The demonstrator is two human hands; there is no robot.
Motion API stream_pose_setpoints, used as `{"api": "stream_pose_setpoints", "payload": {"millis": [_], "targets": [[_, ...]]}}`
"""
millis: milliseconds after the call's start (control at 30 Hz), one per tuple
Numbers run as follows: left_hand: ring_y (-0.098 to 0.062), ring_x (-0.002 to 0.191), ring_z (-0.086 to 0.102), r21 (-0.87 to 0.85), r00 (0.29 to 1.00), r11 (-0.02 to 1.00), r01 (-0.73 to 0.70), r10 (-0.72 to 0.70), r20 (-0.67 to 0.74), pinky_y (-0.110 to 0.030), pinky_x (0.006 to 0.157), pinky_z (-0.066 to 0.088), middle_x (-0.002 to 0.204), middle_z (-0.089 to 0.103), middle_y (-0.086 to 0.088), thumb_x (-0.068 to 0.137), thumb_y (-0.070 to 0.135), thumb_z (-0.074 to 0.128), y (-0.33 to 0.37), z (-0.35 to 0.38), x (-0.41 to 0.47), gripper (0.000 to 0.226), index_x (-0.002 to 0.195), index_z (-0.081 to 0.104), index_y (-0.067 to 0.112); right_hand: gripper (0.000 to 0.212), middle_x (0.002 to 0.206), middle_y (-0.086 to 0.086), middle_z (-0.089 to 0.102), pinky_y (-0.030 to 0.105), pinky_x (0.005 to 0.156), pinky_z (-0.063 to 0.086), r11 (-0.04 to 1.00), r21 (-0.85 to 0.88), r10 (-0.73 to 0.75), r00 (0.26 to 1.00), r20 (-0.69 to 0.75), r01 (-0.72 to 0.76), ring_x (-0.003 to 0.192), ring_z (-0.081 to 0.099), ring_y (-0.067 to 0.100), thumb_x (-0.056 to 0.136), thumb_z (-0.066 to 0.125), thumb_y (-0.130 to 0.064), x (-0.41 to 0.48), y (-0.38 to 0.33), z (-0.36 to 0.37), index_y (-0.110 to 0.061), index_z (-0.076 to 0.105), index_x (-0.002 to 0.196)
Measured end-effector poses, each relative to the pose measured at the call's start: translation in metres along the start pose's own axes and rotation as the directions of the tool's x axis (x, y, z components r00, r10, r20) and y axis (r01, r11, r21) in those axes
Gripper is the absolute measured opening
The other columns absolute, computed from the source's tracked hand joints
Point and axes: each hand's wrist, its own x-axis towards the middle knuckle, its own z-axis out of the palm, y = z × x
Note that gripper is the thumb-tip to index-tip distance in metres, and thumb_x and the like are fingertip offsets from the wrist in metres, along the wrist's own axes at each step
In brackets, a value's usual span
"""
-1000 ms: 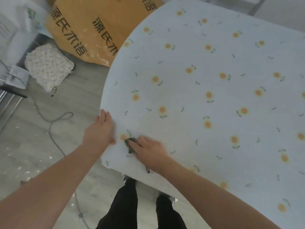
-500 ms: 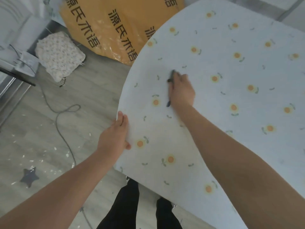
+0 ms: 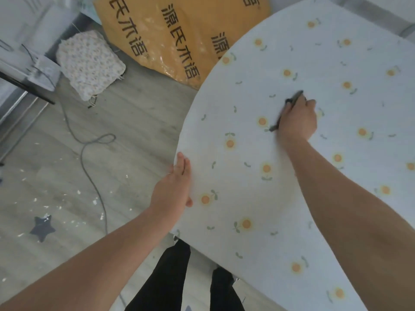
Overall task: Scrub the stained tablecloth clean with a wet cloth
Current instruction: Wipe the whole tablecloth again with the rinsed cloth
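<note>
Tablecloth (image 3: 247, 194) in pale blue, printed with small orange flowers and green leaves, covers the round table (image 3: 183, 140) from edge to edge. No stain can be made out on it at this sharpness.

Well in from the table's left edge, the right hand (image 3: 298, 122) bears down on a dark cloth (image 3: 293, 100). Its fingers (image 3: 311, 104) are curled over the cloth and clutch it against the tablecloth. Most of the cloth is hidden beneath the palm; a dark corner sticks out past the knuckles and a thin dark rim shows along the hand's left side, just beside one printed flower.

The left hand (image 3: 173, 189) lies against the table's left edge, its fingers (image 3: 182, 162) straight and together along the rim, the thumb tip resting on top of the tablecloth.

On the grey floor (image 3: 134, 122) to the left lie an orange bag (image 3: 179, 30) with black characters, a white knitted pad (image 3: 89, 63), a grey cable (image 3: 89, 158) and a dark star shape (image 3: 42, 227). Black trouser legs (image 3: 170, 277) stand at the table's near edge.
</note>
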Motion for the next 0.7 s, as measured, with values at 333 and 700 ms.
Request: {"api": "stream_pose_setpoints", "payload": {"millis": [333,700], "targets": [[-0.028,0.15,0.037,-0.01,0.996,0.999,0.034,-0.035,-0.082,-0.034,0.09,0.055,0.173,-0.01,-0.007,0.083,0.048,0.079,-0.01,0.005,-0.01,0.12,0.164,-0.001,0.01,0.043,0.105,0.006,0.058,0.036,0.056,0.052,0.493,0.185,-0.865,0.456,0.209,0.85,0.088,0.061,0.026,0.099,0.052,-0.033,-0.165,-0.075,0.017,-0.019,0.056,0.139],[-0.025,0.144,0.043,-0.371,1.0,0.929,-0.012,0.004,-0.022,-0.041,0.104,0.046,0.173,0.002,0.011,0.084,0.046,0.081,-0.043,0.015,-0.001,0.119,0.165,-0.003,0.022,0.037,0.126,0.011,0.048,0.034,0.07,0.039,0.991,0.039,-0.126,0.992,-0.026,0.127,0.095,0.062,0.033,0.105,0.037,-0.037,-0.02,-0.105,0.021,-0.012,0.055,0.125]]}}
